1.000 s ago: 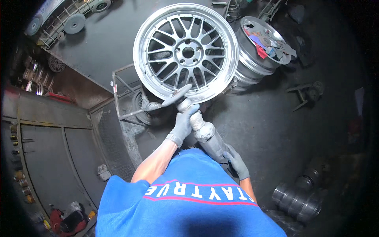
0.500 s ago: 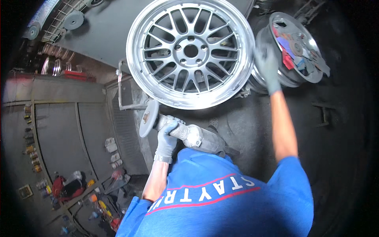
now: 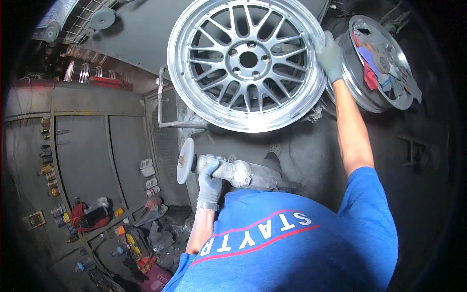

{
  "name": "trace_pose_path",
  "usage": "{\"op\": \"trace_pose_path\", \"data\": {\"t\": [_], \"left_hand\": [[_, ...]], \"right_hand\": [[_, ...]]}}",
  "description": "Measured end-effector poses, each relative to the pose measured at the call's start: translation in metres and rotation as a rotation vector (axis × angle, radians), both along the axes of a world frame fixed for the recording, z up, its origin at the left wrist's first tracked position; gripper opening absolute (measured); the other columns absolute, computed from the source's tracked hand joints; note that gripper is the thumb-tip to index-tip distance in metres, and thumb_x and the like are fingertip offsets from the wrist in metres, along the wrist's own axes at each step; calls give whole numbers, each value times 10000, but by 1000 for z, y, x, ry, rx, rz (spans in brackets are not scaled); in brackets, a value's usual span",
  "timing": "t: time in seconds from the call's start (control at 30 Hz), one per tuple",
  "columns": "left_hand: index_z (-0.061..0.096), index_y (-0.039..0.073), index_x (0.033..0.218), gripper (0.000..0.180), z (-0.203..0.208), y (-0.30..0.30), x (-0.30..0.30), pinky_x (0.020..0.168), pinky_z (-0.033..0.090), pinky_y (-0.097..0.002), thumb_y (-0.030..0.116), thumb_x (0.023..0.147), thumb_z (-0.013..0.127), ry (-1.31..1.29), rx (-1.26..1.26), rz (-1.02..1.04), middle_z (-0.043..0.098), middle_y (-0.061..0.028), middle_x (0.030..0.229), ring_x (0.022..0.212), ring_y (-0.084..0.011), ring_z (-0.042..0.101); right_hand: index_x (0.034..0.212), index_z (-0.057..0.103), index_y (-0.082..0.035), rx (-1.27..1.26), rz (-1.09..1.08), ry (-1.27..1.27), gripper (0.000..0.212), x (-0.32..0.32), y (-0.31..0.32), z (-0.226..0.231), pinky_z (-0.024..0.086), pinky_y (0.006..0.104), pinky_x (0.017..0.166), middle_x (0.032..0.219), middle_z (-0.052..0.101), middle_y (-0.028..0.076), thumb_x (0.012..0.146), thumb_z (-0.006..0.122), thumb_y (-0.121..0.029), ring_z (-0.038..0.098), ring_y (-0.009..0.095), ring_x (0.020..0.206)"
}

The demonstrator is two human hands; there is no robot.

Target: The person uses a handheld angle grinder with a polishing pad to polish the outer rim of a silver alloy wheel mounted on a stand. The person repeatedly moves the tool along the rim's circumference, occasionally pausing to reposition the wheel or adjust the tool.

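Observation:
My gloved left hand (image 3: 210, 182) is wrapped round the neck of an angle grinder (image 3: 255, 176), which lies crosswise close to my body. A pale flat disc (image 3: 185, 161) is fitted at its left end, apart from the wheel. Above it stands a large silver alloy wheel (image 3: 248, 122) with mesh spokes and a polished lip, its face toward me. My gloved right hand (image 3: 331, 59) is at the wheel's right edge, with the fingers over the lip and the thumb pointing up. Those fingertips are slightly blurred.
At right, a second wheel rim (image 3: 357, 87) holds cloths, discs and scraps. A bent metal frame (image 3: 161, 100) stands left of the alloy wheel. Bottles, bags and tools line the panelled wall (image 3: 80, 160) at left. A spare disc (image 3: 102, 18) hangs on a wire rack.
My right hand has moved up along the wheel's edge, and its fingers now lie over the lip. The view has shifted slightly. The grinder stays in my left hand.

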State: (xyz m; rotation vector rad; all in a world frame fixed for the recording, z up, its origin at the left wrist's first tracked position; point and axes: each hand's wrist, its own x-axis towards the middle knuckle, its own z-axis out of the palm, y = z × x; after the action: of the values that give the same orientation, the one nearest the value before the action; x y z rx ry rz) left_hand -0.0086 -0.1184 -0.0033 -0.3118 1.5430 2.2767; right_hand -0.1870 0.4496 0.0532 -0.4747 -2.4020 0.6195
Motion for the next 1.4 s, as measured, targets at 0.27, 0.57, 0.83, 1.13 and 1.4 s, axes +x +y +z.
{"op": "trace_pose_path", "data": {"t": [0.27, 0.57, 0.83, 1.13, 1.4], "left_hand": [[638, -1, 1248, 259, -5, -18, -42, 1081, 555, -445, 62, 1001, 684, -98, 88, -232, 717, -130, 1153, 1151, -279, 709], [761, 27, 1165, 209, -13, -11, -70, 1065, 555, -404, 121, 979, 771, -385, 244, -469, 757, -111, 1140, 1129, -241, 725], [744, 127, 1044, 87, -24, 74, -71, 803, 597, -374, 141, 982, 804, -412, 154, -387, 724, -35, 959, 892, -180, 716], [686, 186, 1075, 200, -19, 208, -24, 721, 602, -357, 221, 966, 850, -598, 311, -364, 684, -3, 885, 763, -170, 694], [691, 143, 1130, 290, -19, 288, -11, 726, 615, -382, 243, 928, 875, -640, 610, -403, 707, -37, 906, 782, -198, 716]], "right_hand": [[1347, 616, 111, -418, -408, -86, 731, 117, -109, -91, 529, 574, 936, 1178, 713, 398, 1060, 654, -561, 689, 568, 1132], [1649, 422, 27, -1440, 371, -542, 878, 393, -379, -138, 395, 420, 1266, 1593, 577, 200, 948, 841, -295, 529, 268, 1485], [1584, 511, 68, -1471, 79, -471, 748, 420, -375, -73, 432, 399, 1222, 1553, 614, 185, 1017, 774, -344, 584, 263, 1420], [1632, 474, 15, -1589, 2, -460, 692, 477, -265, 32, 478, 351, 1135, 1475, 637, 158, 1117, 652, -412, 605, 202, 1324], [1687, 372, -37, -1292, -48, -511, 691, 478, -209, 72, 564, 313, 747, 1327, 662, 119, 1139, 601, -389, 646, 145, 888]]}}
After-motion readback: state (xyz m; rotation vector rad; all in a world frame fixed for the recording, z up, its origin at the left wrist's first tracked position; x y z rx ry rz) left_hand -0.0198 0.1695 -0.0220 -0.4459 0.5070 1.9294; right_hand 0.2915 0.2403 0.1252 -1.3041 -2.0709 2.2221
